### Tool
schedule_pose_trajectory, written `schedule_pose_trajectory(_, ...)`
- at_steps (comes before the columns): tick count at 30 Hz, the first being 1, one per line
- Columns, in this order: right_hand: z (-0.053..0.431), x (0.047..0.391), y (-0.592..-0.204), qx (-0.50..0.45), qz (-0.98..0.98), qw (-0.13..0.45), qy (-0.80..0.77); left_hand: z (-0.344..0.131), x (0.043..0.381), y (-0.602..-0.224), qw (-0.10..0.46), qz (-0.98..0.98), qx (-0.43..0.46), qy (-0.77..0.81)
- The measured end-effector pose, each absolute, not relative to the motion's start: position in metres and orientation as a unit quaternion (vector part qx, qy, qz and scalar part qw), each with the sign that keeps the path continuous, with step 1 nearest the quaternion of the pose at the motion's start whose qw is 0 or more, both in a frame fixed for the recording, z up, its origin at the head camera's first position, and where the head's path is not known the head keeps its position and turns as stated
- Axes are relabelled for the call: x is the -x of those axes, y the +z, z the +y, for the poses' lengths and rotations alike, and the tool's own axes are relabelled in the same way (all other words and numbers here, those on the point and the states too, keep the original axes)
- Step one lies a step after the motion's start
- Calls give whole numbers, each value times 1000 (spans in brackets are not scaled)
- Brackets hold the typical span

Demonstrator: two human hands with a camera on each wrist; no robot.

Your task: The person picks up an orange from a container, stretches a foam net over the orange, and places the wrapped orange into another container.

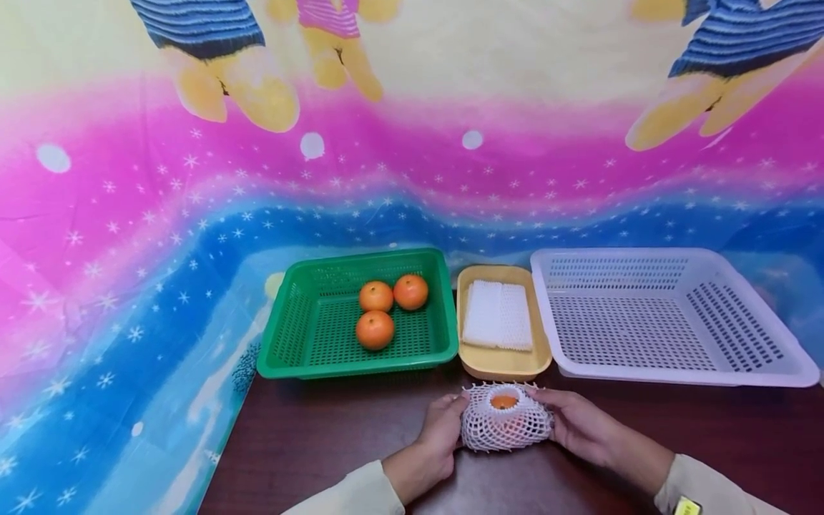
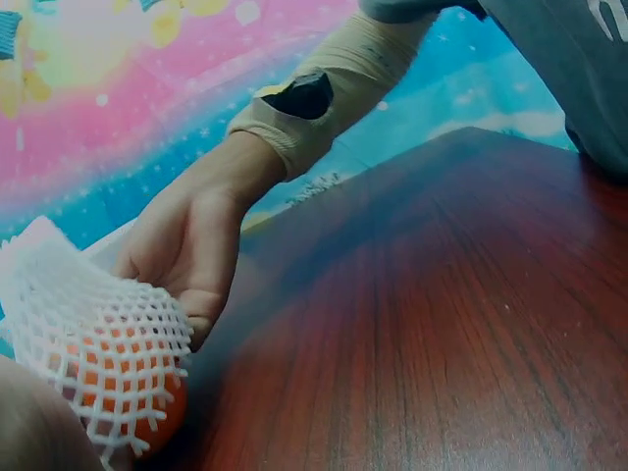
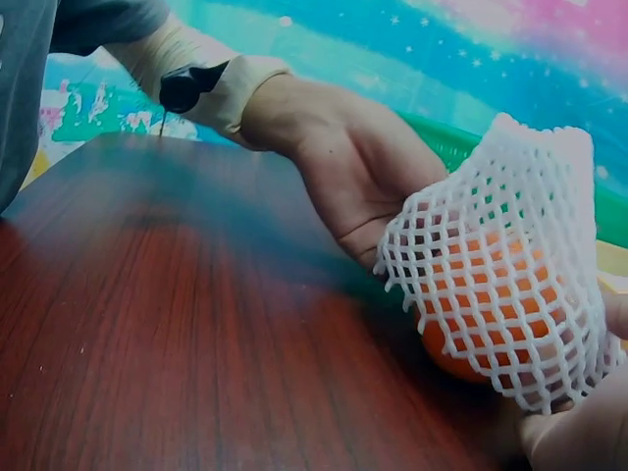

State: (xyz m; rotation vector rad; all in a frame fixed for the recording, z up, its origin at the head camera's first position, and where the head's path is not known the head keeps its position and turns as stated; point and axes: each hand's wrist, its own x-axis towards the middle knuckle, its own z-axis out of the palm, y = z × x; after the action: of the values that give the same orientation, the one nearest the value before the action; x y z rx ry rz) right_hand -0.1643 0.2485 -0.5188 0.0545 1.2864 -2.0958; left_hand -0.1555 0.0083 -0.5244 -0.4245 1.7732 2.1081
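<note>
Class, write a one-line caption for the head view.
Two hands hold a white net around an orange; behind, three more oranges lie in a green basket.

Orange (image 1: 505, 401) in net (image 1: 508, 433), before tray (image 1: 505, 365)

White foam net (image 1: 497, 433) covers — partly — an orange (image 1: 504, 402).

Net (image 1: 507, 433) is showing white w/ diamond pattern, its fruit (image 1: 504, 402) & other fruits (image 1: 375, 330) are looking orange, 1 basket (image 1: 360, 366) is looking green, 2nd basket (image 1: 689, 376) lt. purple, tray (image 1: 505, 365) yellow-tan, net pile (image 1: 497, 315) white, table (image 1: 315, 436) dk. red-brown w/ streaks, back cloth (image 1: 399, 161) is showing pink & blue w/ white stars, sleeves (image 1: 360, 492) are looking cream
</note>
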Motion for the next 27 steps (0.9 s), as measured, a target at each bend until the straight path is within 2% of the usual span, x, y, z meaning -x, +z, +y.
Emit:
schedule_pose_trajectory(5, 243, 163, -523, -46, 542, 309, -780, 20, 156, -527, 95, 739, 113, 658)
schedule_pose_trajectory(10, 236, 160, -523, -61, 613, 281, -736, 23, 158, -526, 45, 802, 64, 592)
schedule_pose_trajectory(21, 223, 153, -516, -62, 645, 277, -709, 13, 160, -525, 45, 863, -35, 502)
schedule_pose_trajectory(27, 216, 154, -513, -71, 630, 253, -730, 14, 159, -528, 35, 826, -19, 562)
